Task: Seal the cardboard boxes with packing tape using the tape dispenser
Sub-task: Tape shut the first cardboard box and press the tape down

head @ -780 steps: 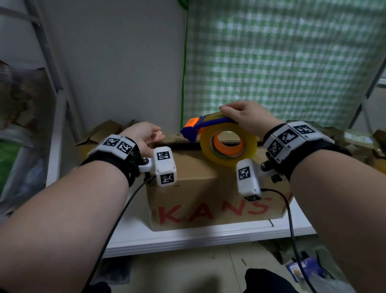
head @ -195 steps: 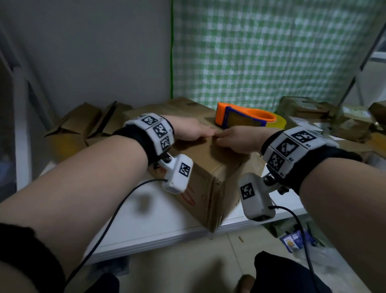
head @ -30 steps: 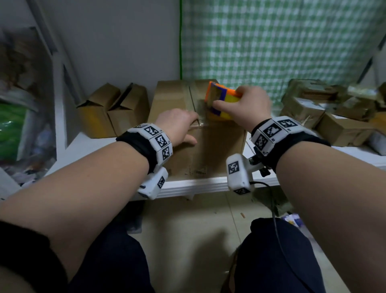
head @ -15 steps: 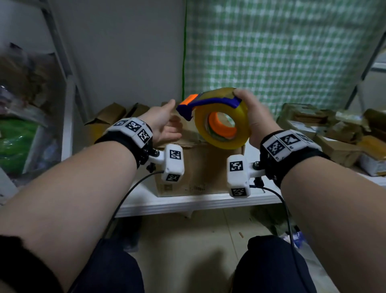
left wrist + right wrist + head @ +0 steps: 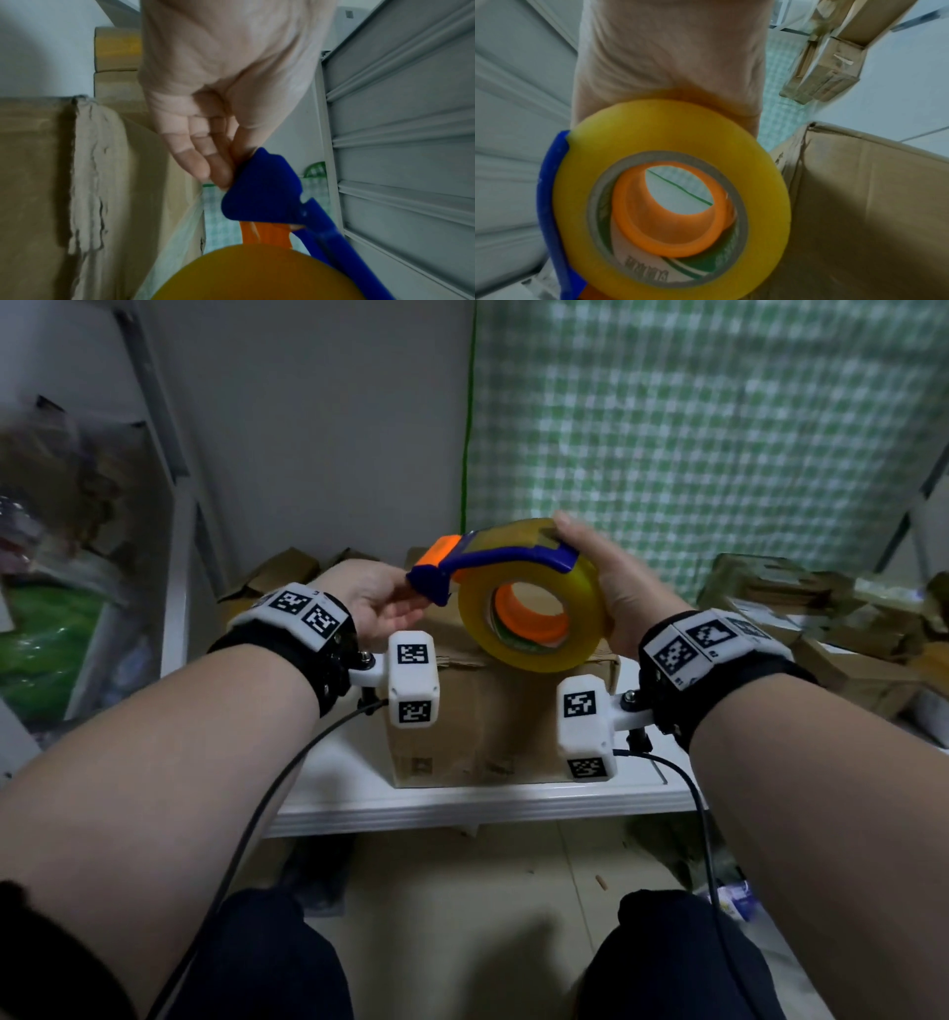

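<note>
Right hand (image 5: 613, 588) grips blue-and-orange tape dispenser with yellow roll (image 5: 524, 598), held above brown cardboard box (image 5: 477, 711) on white shelf (image 5: 462, 801); left hand (image 5: 372, 600) fingertips pinch at dispenser's blue nose.

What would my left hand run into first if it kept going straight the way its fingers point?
The left hand already has its fingertips at the blue nose of the tape dispenser, so it would meet that first; the tape roll lies just beyond.
</note>
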A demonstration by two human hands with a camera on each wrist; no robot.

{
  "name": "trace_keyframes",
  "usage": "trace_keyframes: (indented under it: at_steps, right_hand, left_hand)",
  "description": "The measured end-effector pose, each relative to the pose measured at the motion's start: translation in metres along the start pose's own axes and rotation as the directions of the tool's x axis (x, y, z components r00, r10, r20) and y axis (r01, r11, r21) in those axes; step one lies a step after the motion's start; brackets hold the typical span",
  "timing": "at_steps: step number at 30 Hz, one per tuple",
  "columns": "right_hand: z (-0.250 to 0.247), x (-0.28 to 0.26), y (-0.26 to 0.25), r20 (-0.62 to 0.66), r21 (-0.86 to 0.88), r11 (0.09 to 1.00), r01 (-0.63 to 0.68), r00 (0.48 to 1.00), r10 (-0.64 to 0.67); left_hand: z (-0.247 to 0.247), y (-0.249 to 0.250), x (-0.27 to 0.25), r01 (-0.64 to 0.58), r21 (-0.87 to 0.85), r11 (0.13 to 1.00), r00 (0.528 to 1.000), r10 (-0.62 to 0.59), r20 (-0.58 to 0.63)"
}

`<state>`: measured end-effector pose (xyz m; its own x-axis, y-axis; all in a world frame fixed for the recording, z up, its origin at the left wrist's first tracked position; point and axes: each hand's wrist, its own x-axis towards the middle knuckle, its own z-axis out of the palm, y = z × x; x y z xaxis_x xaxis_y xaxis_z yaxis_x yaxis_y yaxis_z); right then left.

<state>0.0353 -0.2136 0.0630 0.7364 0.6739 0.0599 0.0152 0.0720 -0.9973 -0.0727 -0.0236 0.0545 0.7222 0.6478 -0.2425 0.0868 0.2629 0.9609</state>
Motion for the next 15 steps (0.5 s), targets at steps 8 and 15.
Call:
trace_keyframes:
  at_steps: [8, 15]
  right_hand:
    - [0.003, 0.022, -0.018, 0.044, -0.254, 0.966, -0.044, 0.997, 0.057]
    - [0.000, 0.032, -0.030, 0.042, -0.489, 0.869, -0.071, 0.994, 0.105]
  left_hand:
    - [-0.028, 0.006, 0.018, 0.024, 0.134, 0.991, 0.980, 0.003, -0.199]
    - [-0.039, -0.014, 0.023, 0.035, 0.067, 0.997, 0.952, -0.012, -0.307]
